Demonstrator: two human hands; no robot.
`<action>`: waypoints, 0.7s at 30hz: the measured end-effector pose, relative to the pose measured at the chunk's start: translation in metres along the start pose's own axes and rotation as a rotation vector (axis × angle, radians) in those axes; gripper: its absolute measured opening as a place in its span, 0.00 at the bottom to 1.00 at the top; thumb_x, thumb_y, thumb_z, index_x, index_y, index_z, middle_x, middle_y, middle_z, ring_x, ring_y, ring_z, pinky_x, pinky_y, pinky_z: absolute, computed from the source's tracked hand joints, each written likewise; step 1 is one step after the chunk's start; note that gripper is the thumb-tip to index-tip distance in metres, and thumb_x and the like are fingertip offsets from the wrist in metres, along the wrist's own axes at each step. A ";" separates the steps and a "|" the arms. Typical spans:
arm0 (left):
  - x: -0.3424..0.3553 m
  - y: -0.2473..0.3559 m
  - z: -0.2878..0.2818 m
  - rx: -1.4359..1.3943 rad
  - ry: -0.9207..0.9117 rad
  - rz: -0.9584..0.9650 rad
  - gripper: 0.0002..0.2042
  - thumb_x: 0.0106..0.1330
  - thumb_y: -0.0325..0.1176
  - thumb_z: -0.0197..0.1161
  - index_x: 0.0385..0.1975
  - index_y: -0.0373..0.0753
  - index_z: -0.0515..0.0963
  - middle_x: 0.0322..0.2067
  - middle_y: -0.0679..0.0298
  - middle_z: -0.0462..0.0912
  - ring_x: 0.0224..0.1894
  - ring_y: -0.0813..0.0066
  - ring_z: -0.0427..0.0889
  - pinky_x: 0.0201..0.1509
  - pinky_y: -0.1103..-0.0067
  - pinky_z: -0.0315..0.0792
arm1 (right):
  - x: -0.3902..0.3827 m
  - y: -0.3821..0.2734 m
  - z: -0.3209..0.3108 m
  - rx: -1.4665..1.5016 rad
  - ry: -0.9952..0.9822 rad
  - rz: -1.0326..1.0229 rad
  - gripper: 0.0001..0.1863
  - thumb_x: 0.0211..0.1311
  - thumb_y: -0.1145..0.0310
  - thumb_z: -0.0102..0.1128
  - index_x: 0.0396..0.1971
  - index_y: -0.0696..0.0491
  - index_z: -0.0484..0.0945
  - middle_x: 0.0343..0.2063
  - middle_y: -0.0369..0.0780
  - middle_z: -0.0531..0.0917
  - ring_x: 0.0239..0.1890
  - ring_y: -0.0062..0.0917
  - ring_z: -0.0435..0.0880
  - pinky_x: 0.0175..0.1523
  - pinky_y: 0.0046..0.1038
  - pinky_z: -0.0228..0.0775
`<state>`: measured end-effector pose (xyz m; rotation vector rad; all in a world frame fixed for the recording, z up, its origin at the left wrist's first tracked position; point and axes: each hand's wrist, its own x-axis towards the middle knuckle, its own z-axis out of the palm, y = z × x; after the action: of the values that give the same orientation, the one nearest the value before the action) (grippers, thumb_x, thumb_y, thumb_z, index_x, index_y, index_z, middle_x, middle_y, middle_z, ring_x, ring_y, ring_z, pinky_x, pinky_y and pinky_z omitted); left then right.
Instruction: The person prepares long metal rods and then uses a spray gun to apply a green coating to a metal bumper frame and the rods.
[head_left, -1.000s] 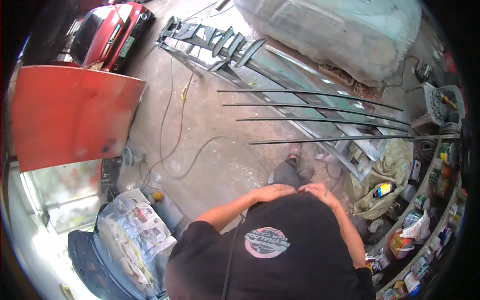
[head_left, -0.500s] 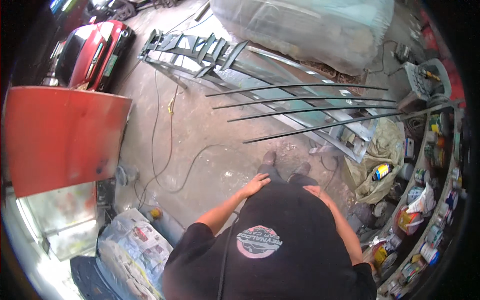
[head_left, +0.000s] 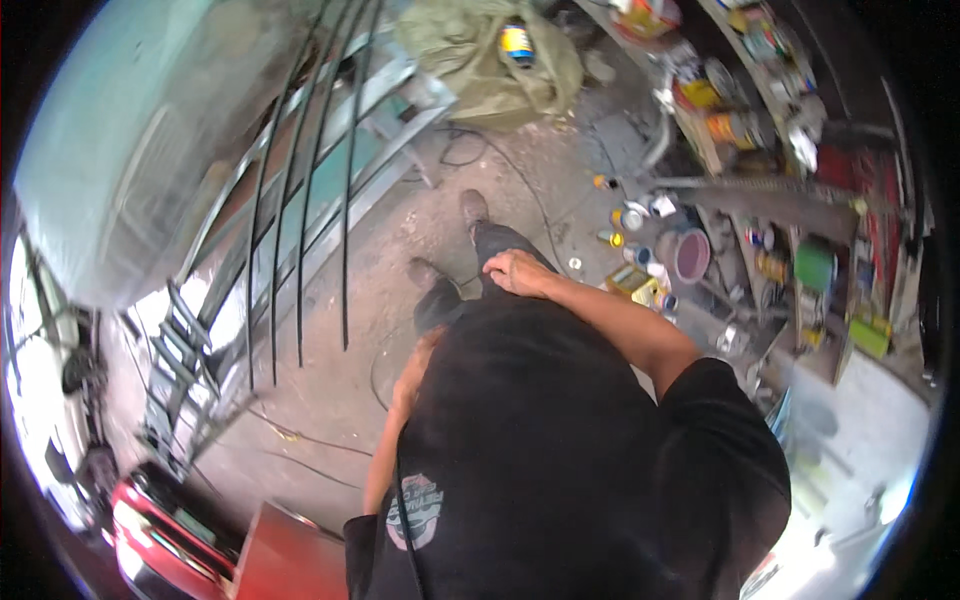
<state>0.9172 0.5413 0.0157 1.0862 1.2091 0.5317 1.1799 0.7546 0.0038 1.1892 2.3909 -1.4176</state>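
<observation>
My right hand (head_left: 516, 273) is over my right thigh, its fingers curled in and no object visible in it. Against my left thigh is my left hand (head_left: 414, 372), its fingers stretched out and partly lost against the dark trousers. Neither hand touches any work object that I can see. Closest on the left are several long thin black bars (head_left: 310, 190), lying across a grey metal frame (head_left: 385, 150). To the right of my right hand, several small cans and a pink-rimmed bucket (head_left: 691, 256) stand on the floor.
A blue-and-yellow bottle (head_left: 517, 46) lies on a crumpled olive tarp (head_left: 470, 85) ahead. Shelves (head_left: 770, 205) of cans line the right. A plastic-covered bulky shape (head_left: 150, 150) fills the far left. A red car (head_left: 165, 535) and red panel (head_left: 285, 560) are lower left. Cables (head_left: 520, 175) cross the floor.
My view and body have turned right: the bars and frame now lie on the left, the shelves ahead to the right. My right hand has curled over the thigh.
</observation>
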 end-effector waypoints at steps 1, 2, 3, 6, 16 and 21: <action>0.007 0.020 -0.006 0.020 -0.062 0.015 0.25 0.79 0.45 0.47 0.66 0.32 0.70 0.67 0.49 0.72 0.73 0.54 0.65 0.76 0.67 0.57 | -0.013 0.007 0.007 0.022 0.035 0.035 0.13 0.64 0.66 0.57 0.43 0.53 0.86 0.40 0.50 0.87 0.45 0.48 0.85 0.52 0.46 0.76; 0.020 0.040 -0.010 0.035 -0.116 0.036 0.25 0.79 0.45 0.48 0.66 0.32 0.70 0.67 0.49 0.72 0.72 0.54 0.66 0.75 0.67 0.57 | -0.023 0.023 0.008 0.068 0.185 0.090 0.13 0.64 0.66 0.57 0.43 0.53 0.85 0.40 0.50 0.87 0.46 0.48 0.85 0.52 0.45 0.76; 0.034 0.056 -0.009 0.044 -0.175 0.056 0.25 0.79 0.45 0.48 0.66 0.32 0.71 0.67 0.49 0.72 0.72 0.54 0.66 0.75 0.67 0.58 | -0.032 0.040 0.008 0.109 0.335 0.145 0.12 0.64 0.67 0.57 0.43 0.54 0.85 0.40 0.50 0.87 0.46 0.48 0.85 0.53 0.45 0.76; 0.074 0.102 -0.008 0.088 -0.258 0.106 0.25 0.79 0.44 0.49 0.66 0.32 0.71 0.66 0.49 0.73 0.71 0.54 0.68 0.74 0.68 0.59 | -0.053 0.101 0.002 0.181 0.509 0.248 0.12 0.65 0.68 0.58 0.43 0.55 0.85 0.39 0.50 0.88 0.44 0.45 0.87 0.51 0.39 0.78; 0.217 0.092 0.040 0.098 -0.168 -0.376 0.18 0.74 0.39 0.57 0.55 0.33 0.80 0.49 0.51 0.86 0.57 0.61 0.82 0.62 0.72 0.71 | -0.040 0.381 -0.195 -0.137 1.086 0.347 0.22 0.61 0.70 0.55 0.56 0.55 0.79 0.36 0.48 0.87 0.40 0.41 0.87 0.46 0.40 0.78; 0.241 0.074 0.082 -0.021 0.056 -0.647 0.17 0.74 0.38 0.57 0.53 0.34 0.82 0.41 0.53 0.87 0.47 0.68 0.84 0.53 0.71 0.75 | 0.022 0.540 -0.389 -0.005 1.093 0.681 0.20 0.59 0.65 0.59 0.47 0.61 0.82 0.47 0.56 0.85 0.50 0.49 0.83 0.56 0.45 0.74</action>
<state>1.0853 0.7394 -0.0366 0.6080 1.5078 0.0724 1.6361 1.2091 -0.1644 2.9175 1.9539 -0.5576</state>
